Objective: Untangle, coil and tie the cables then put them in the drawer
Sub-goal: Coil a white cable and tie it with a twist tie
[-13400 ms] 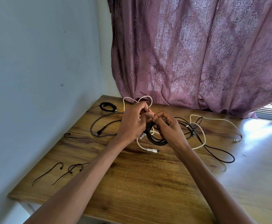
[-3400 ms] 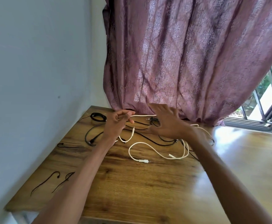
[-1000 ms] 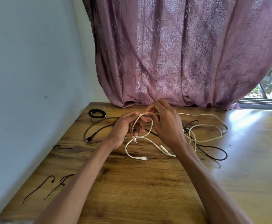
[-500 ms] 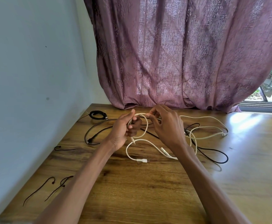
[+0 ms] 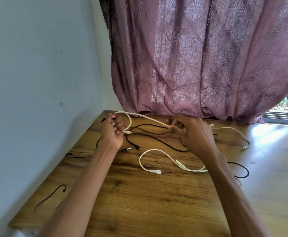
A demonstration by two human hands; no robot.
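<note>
My left hand point(image 5: 113, 132) grips a loop of a white cable point(image 5: 150, 119) above the wooden table point(image 5: 156, 202). My right hand point(image 5: 193, 134) pinches the same cable further along, and the stretch between the hands is pulled straight. Its tail runs right to a plug near the table's right side. A second white cable point(image 5: 158, 159) with a white plug lies in a curve in front of my hands. Loose black cables point(image 5: 156, 139) lie tangled under and between the hands.
Thin black ties point(image 5: 49, 197) lie at the table's near left, and another short black piece point(image 5: 74, 155) lies by the wall. A purple curtain point(image 5: 199, 57) hangs behind the table. A blue wall stands at the left. No drawer is in view.
My hands have moved apart, pulling the white cable out from a small loop into a straight stretch. My left hand went left and up. The view tilted upward.
</note>
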